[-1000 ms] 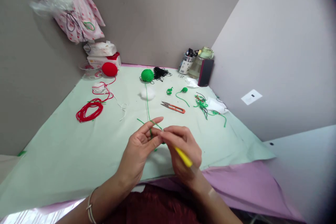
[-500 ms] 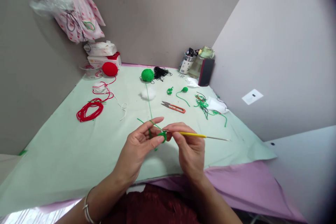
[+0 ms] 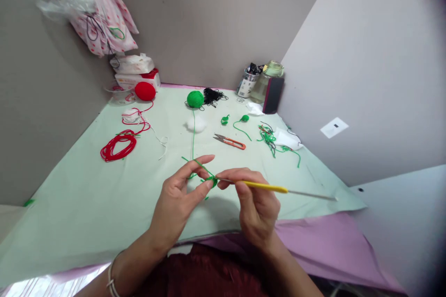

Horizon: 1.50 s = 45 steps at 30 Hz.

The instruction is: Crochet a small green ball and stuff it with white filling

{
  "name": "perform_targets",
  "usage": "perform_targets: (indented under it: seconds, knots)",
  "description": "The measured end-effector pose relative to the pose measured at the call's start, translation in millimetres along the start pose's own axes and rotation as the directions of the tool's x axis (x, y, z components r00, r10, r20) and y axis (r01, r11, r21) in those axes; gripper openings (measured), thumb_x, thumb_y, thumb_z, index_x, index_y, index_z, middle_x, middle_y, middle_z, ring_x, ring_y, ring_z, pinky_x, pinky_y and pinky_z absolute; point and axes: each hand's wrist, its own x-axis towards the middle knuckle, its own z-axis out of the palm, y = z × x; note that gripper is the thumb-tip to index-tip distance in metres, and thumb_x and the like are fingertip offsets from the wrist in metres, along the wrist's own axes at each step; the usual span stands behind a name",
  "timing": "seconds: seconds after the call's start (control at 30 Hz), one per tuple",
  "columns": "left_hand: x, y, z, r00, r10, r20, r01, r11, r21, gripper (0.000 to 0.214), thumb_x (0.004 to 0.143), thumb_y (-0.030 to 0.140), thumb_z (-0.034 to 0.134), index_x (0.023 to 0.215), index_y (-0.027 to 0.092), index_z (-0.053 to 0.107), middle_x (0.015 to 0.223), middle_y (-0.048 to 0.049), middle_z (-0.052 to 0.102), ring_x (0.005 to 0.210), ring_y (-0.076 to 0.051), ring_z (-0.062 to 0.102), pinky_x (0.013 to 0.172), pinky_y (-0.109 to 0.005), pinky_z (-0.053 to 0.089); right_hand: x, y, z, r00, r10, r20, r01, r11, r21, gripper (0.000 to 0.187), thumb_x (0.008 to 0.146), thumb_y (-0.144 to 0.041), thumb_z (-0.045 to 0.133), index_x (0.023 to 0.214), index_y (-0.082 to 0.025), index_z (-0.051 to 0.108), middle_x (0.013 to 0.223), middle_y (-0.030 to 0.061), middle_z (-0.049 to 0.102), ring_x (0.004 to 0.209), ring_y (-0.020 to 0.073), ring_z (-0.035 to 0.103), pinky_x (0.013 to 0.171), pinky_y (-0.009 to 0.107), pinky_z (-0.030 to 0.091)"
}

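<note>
My left hand (image 3: 181,195) pinches a small green crochet piece (image 3: 213,181) between thumb and fingers. Over its raised index finger runs a strand of green yarn (image 3: 193,134), which leads back to the green yarn ball (image 3: 195,99). My right hand (image 3: 258,204) is closed round the yellow grip of a crochet hook (image 3: 266,187). The hook's left tip meets the green piece, while its other metal end sticks out to the right. Exactly how the tip sits in the stitches is too small to tell.
Orange-handled thread snips (image 3: 230,141) lie beyond my hands. White stuffing (image 3: 196,124), small green pieces (image 3: 245,118), and black yarn (image 3: 214,96) are farther back. Red yarn (image 3: 118,146) lies left, green scraps (image 3: 268,139) right. A phone (image 3: 273,96) leans against a jug (image 3: 261,88).
My right hand has moved slightly right and down, with the hook drawn rightward and tilted more. My left hand has shifted a little left, still pinching the green piece.
</note>
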Motion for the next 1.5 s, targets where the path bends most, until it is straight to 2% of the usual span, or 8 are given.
perform_targets:
  seconds: [0.2,0.37,0.5,0.67,0.97,1.17,1.3,1.5]
  knots:
    - [-5.2,1.3,5.7,0.981,0.186,-0.06,-0.174,0.97,0.167,0.01,0.084,0.024,0.08,0.092,0.028,0.081,0.104,-0.001,0.075,0.115,-0.024,0.06,0.12,-0.041,0.025,-6.7,4.8,0.5,0.96,-0.259,0.103,0.278,0.921,-0.273,0.029,0.101,-0.009,0.053,0.122,-0.023,0.068,0.1,0.0089,0.076,0.091,0.0213,0.075,0.074,0.035,0.064]
    - [-2.4,-1.1,9.7,0.963,-0.233,0.138,0.268,0.892,-0.363,0.056,0.078,0.036,0.088,0.131,0.027,0.074,0.088,0.0001,0.069,0.09,-0.019,0.062,0.096,-0.034,0.044,-10.1,11.0,1.3,0.905,-0.387,0.175,0.423,0.777,-0.466,0.037,0.096,-0.007,0.064,0.127,-0.025,0.073,0.108,0.0099,0.073,0.1,0.0225,0.073,0.079,0.034,0.064]
    - [5.5,0.3,6.2,0.93,-0.314,0.192,0.368,0.787,-0.495,0.051,0.078,0.03,0.088,0.127,0.02,0.076,0.085,-0.0012,0.068,0.086,-0.016,0.06,0.09,-0.029,0.045,-4.1,7.8,1.2,0.989,-0.134,-0.059,0.123,0.979,-0.165,0.029,0.101,-0.009,0.057,0.114,-0.026,0.075,0.095,0.0053,0.074,0.085,0.0185,0.071,0.074,0.034,0.061]
    - [3.2,0.3,6.6,0.978,-0.187,0.09,0.207,0.903,-0.378,0.044,0.081,0.029,0.086,0.124,0.026,0.077,0.086,0.0017,0.064,0.087,-0.013,0.056,0.086,-0.025,0.044,5.3,6.7,5.1,0.99,0.132,-0.055,-0.116,0.967,0.226,0.021,0.102,-0.016,0.059,0.102,-0.025,0.077,0.092,0.0034,0.074,0.075,0.0151,0.069,0.067,0.03,0.059]
    - [6.0,-3.1,10.9,0.941,-0.28,0.189,0.336,0.823,-0.458,0.044,0.076,0.031,0.09,0.119,0.024,0.08,0.088,-0.0009,0.072,0.088,-0.013,0.063,0.087,-0.025,0.049,-5.7,10.4,5.4,0.972,-0.232,0.043,0.235,0.939,-0.251,0.04,0.093,-0.002,0.066,0.123,-0.026,0.076,0.11,0.0092,0.075,0.098,0.0205,0.072,0.08,0.033,0.06]
    - [9.7,-4.2,4.1,0.956,-0.271,0.112,0.292,0.849,-0.439,0.035,0.076,0.032,0.089,0.11,0.024,0.083,0.086,-0.0001,0.069,0.086,-0.014,0.062,0.09,-0.027,0.049,2.2,6.7,2.8,0.981,0.162,-0.105,-0.143,0.975,0.168,0.023,0.101,-0.014,0.061,0.103,-0.027,0.08,0.087,0.0011,0.073,0.069,0.013,0.066,0.066,0.029,0.056]
    - [4.0,-5.9,5.7,0.99,-0.131,0.058,0.141,0.968,-0.209,0.037,0.079,0.03,0.088,0.116,0.03,0.082,0.09,0.0004,0.068,0.092,-0.015,0.06,0.089,-0.027,0.046,3.9,7.3,8.1,0.979,0.202,-0.019,-0.191,0.948,0.254,0.017,0.099,-0.021,0.066,0.099,-0.027,0.082,0.095,0.0039,0.077,0.086,0.017,0.071,0.074,0.03,0.058]
    - [2.2,-0.4,7.9,0.98,-0.171,0.098,0.194,0.931,-0.31,0.043,0.078,0.03,0.089,0.119,0.032,0.08,0.089,0.0013,0.062,0.092,-0.017,0.063,0.087,-0.03,0.047,1.2,14.0,2.9,0.947,0.319,-0.027,-0.294,0.901,0.321,0.014,0.101,-0.028,0.065,0.101,-0.024,0.079,0.092,0.0036,0.077,0.073,0.0145,0.069,0.071,0.03,0.057]
